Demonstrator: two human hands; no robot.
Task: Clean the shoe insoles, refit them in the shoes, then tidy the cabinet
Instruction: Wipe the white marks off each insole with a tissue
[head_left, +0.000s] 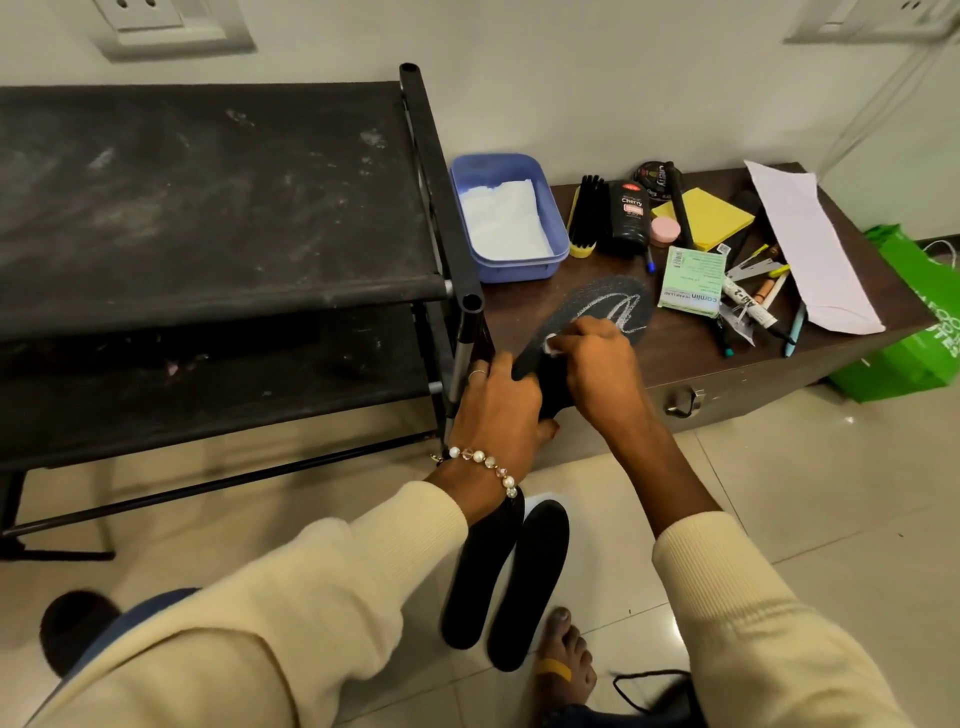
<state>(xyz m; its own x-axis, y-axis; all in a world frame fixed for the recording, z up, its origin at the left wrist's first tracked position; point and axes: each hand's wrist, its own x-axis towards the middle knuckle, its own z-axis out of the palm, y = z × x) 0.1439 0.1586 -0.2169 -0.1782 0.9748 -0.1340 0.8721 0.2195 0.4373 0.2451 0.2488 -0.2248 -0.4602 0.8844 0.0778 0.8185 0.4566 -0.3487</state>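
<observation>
A dark insole (597, 312) with pale scribbled marks lies across the near left corner of the low brown cabinet (675, 348). My left hand (498, 410) grips its heel end at the cabinet's edge. My right hand (597, 364) pinches a small white wipe (551, 347) against the insole's middle. Two more black insoles (530, 577) lie side by side on the floor tiles below my wrists. A blue tray (550, 208) with white tissue in it stands at the cabinet's back left.
A black shoe rack (208, 208) with dusty fabric shelves fills the left. On the cabinet lie a shoe brush (587, 218), polish bottle (631, 218), yellow pad, green box (693, 280), pens and white paper. A green bag (919, 322) sits at right. My bare foot (563, 660) is below.
</observation>
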